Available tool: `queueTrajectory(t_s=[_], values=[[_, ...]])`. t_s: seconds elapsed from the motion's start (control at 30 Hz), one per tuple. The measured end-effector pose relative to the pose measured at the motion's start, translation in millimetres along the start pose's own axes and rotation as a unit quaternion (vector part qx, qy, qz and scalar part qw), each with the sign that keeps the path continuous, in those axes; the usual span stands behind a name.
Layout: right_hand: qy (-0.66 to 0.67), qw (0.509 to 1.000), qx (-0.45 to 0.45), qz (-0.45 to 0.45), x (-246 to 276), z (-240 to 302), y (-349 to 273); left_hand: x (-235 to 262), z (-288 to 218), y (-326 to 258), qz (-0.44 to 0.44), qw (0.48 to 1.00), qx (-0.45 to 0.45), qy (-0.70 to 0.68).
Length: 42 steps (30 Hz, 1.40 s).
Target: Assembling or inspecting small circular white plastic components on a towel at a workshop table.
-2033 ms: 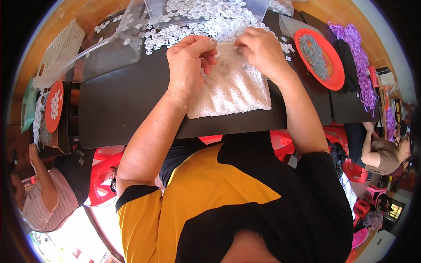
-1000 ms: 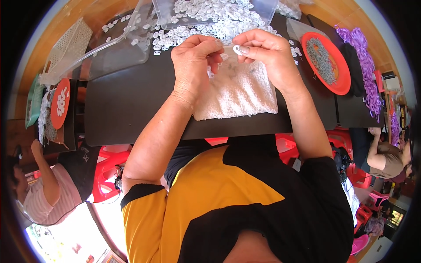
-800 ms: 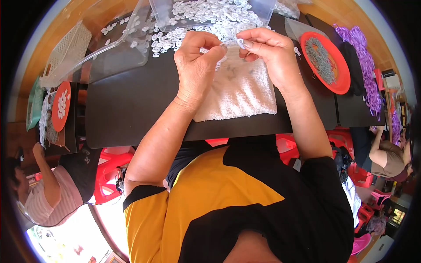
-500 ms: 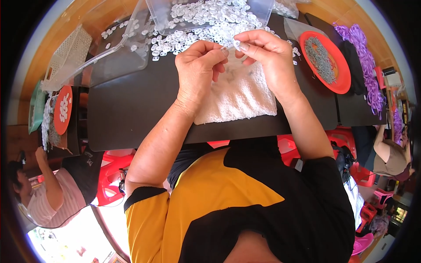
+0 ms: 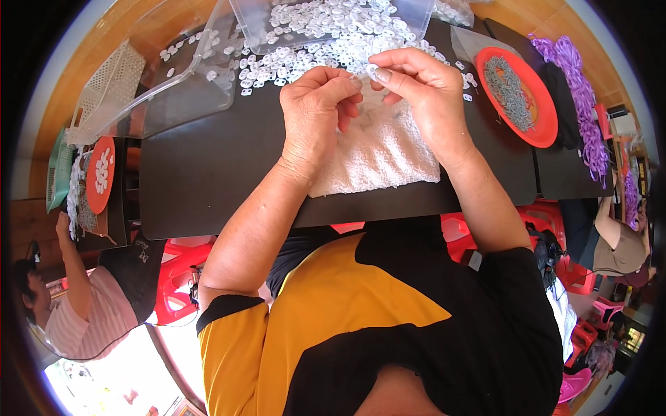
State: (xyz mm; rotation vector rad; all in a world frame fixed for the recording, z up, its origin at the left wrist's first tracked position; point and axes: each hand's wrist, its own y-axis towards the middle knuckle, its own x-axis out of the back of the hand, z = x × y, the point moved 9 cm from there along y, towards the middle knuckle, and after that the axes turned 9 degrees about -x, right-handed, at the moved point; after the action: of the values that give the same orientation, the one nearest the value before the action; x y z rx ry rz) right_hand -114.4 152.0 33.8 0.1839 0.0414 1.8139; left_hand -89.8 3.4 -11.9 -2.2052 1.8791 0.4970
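Above a white towel (image 5: 381, 149), both my hands meet close together with bent fingers. My right hand (image 5: 427, 93) pinches a small white oval plastic piece (image 5: 372, 70) between thumb and forefinger. My left hand (image 5: 319, 104) is closed in a pinch right beside it; what its fingertips hold is too small to make out. Just beyond the hands spreads a heap of similar white pieces with holes (image 5: 298, 62), spilling from a clear plastic bin (image 5: 250, 31).
At right stands a red oval plate (image 5: 544, 125) of thin grey metal pins (image 5: 510, 90), with purple ribbon (image 5: 572, 97) beyond. On the left are a clear lid (image 5: 156, 93), a white basket (image 5: 111, 80) and another red plate (image 5: 97, 197). Co-workers sit at both sides.
Both hands stay nearly in place, the fingertips shifting only slightly at the white piece. The whole view moves a little.
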Motion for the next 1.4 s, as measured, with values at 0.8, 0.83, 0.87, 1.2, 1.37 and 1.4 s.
queueTrajectory(t_s=[0.8,0.83,0.87,1.2,1.37,1.4], values=[[0.074,0.996,-0.04,0.026,7.6,-6.5,6.8,-12.3,-6.7,-1.0,0.061,0.998,-0.029,0.014],[0.075,0.996,-0.04,0.025,8.8,-5.2,6.7,-12.3,-7.2,-0.6,0.069,0.997,-0.033,0.005],[0.082,0.995,-0.043,0.033,8.1,-4.1,6.5,-13.4,-7.7,-0.3,0.076,0.996,-0.036,-0.004],[0.118,0.984,-0.075,0.111,0.5,-6.1,5.3,-22.0,-17.1,-3.0,0.134,0.983,-0.1,0.071],[0.054,0.982,-0.114,0.142,0.3,-13.3,5.8,-17.7,-21.1,-3.2,0.119,0.979,-0.126,0.11],[0.037,0.976,-0.136,0.166,-3.0,-15.1,3.7,-17.7,-21.7,-3.2,0.119,0.979,-0.125,0.11]])
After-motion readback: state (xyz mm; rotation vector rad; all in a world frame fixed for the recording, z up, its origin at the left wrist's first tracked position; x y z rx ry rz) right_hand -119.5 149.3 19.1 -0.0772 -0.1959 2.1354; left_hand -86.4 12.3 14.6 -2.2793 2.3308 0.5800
